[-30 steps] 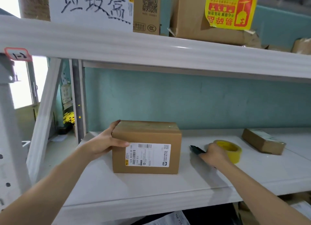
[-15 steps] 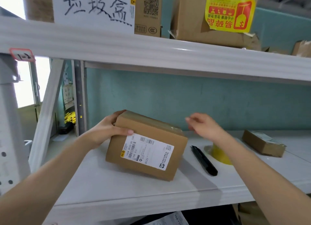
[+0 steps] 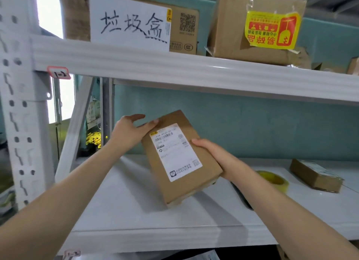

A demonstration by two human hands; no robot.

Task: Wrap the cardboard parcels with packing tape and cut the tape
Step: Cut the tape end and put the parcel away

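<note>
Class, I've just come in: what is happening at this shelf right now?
A person holds a labelled parcel in both hands, tilted and lifted off the white shelf. The left hand grips its upper corner, and the right hand supports its right side. The tape roll lies untouched on the shelf to the right, with a smaller parcel beyond it. Neither hand holds tape, so wrapping is not under way.

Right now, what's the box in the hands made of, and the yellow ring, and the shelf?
Box: matte brown cardboard, with a white paper label. Yellow ring: looks like glossy, see-through plastic packing tape. Shelf: probably painted metal; smooth, white, slightly shiny.
</note>
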